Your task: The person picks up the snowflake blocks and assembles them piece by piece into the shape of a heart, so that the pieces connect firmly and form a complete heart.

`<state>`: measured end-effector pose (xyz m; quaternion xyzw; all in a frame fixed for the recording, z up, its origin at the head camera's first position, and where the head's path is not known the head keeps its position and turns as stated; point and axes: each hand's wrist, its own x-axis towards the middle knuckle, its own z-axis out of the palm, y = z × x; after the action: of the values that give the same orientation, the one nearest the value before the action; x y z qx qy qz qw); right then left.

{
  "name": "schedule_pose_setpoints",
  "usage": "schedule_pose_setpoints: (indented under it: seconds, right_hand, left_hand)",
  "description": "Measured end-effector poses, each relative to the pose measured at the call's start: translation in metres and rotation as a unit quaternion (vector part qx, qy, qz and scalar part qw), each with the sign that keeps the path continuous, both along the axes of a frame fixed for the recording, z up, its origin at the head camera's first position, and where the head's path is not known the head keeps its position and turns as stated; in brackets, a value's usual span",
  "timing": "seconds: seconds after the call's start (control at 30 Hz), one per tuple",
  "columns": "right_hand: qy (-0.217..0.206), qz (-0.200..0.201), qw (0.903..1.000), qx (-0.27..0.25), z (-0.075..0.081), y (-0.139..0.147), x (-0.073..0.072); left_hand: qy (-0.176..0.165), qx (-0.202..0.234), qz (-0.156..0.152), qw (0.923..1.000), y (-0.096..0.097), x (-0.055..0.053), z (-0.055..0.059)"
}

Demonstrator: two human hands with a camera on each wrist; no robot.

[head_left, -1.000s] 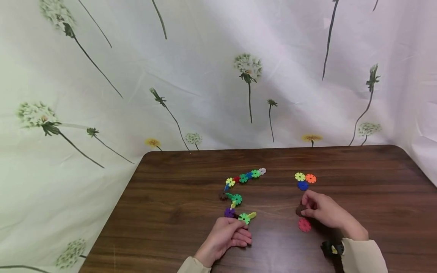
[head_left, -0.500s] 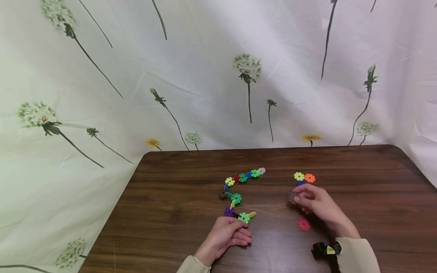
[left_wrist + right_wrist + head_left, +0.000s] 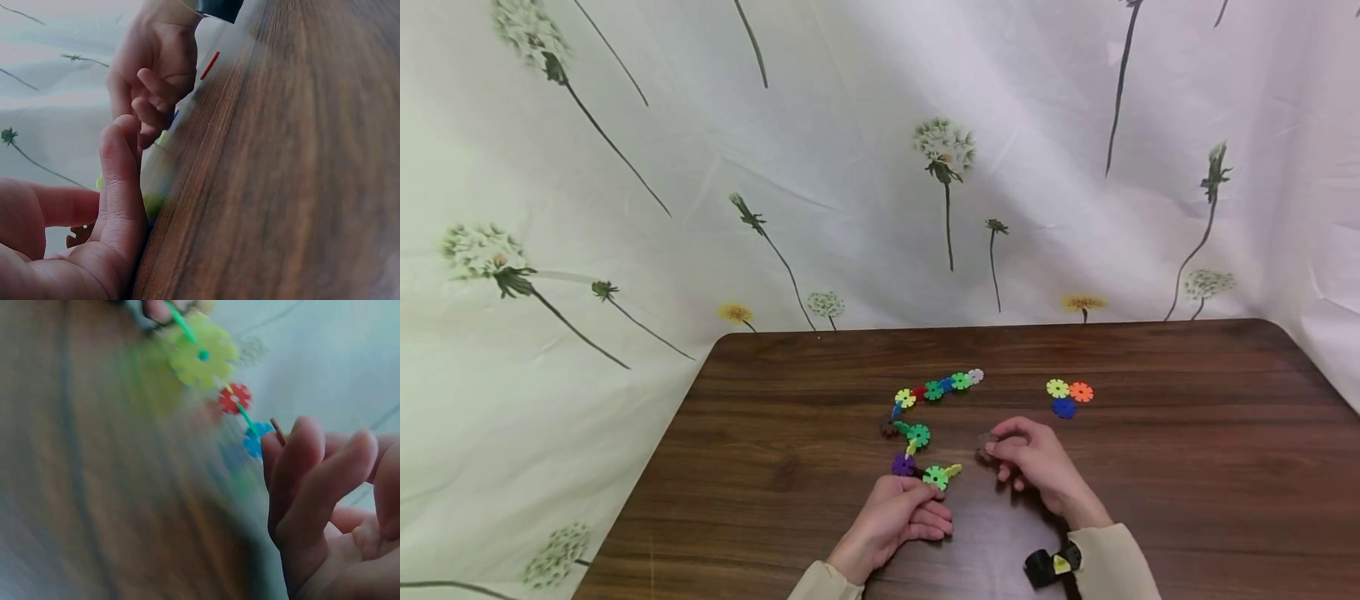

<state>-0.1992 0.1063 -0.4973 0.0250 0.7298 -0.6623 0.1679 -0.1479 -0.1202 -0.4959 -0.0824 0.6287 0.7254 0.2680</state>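
A bent chain of notched plastic snowflake discs lies on the table, running from a white disc (image 3: 975,376) to a yellow disc (image 3: 953,471) at the near end. My left hand (image 3: 895,521) pinches the light green disc (image 3: 936,477) beside that yellow one, fingertips at its near rim. My right hand (image 3: 1037,462) holds a brown disc (image 3: 985,448) between thumb and finger, right of the chain's near end. In the right wrist view the brown disc (image 3: 279,432) shows edge-on past the fingertips. A red disc (image 3: 210,65) shows as a thin strip in the left wrist view.
Loose yellow (image 3: 1057,388), orange (image 3: 1081,392) and blue (image 3: 1063,407) discs lie together at the right of the dark wooden table (image 3: 760,483). A white flower-printed cloth (image 3: 850,167) hangs behind it. A black wrist camera (image 3: 1051,564) sits at my right sleeve.
My right hand has lifted the brown disc from beside the red disc and carried it left toward the chain. The left hand stays in place on the light green disc.
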Motion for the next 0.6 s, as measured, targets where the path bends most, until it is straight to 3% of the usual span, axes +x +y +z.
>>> schedule_pose_setpoints:
  seconds: [0.6]
  right_hand:
    - [-0.005, 0.037, 0.9993, 0.003, -0.003, -0.020, 0.006]
  left_hand:
    - [-0.005, -0.001, -0.001, 1.0000, 0.000, 0.000, -0.001]
